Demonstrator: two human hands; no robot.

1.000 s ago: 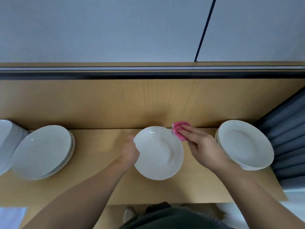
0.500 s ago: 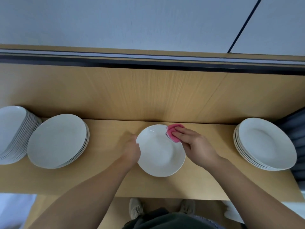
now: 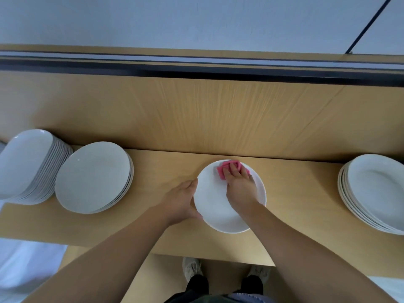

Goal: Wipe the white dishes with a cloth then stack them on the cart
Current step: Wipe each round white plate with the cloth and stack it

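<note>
At centre frame, a single white plate [image 3: 218, 206] lay flat on the wooden shelf [image 3: 153, 169], apart from every stack. The right hand [image 3: 239, 186] lay over its upper part, fingers [image 3: 232, 171] laid fairly straight and pressed down on a folded pink cloth [image 3: 222, 171]; it was pushing the cloth, not pinching it. The cloth sat at the plate's far rim, upper edge of the plate in frame, just short of the back panel. The left hand [image 3: 181, 202] cupped the plate's left rim, with fingers curled at the upper-left edge and thumb along the lower-left edge, bracing it. Key relation: most of the bare plate face lay toward the bottom of the frame from the cloth, so the next stroke probably has to pull back toward the body or sweep round the rim. The plate was round, so it had no long axis. Wiping looked mid-step, with stacking not yet done. The stack of round plates [image 3: 94, 178] stood left of centre, nearer the left hand. The taller stack of oval dishes [image 3: 26, 162] sat just beside it at the far left. Another plate stack [image 3: 376, 193] stood well apart at the right edge, on the right hand's side. I could not tell which stack held wiped dishes, nor whether this shelf was the cart. Shoes [image 3: 191, 267] showed at bottom centre. Risk guess: the plate could slide if the left hand's brace loosened.
</note>
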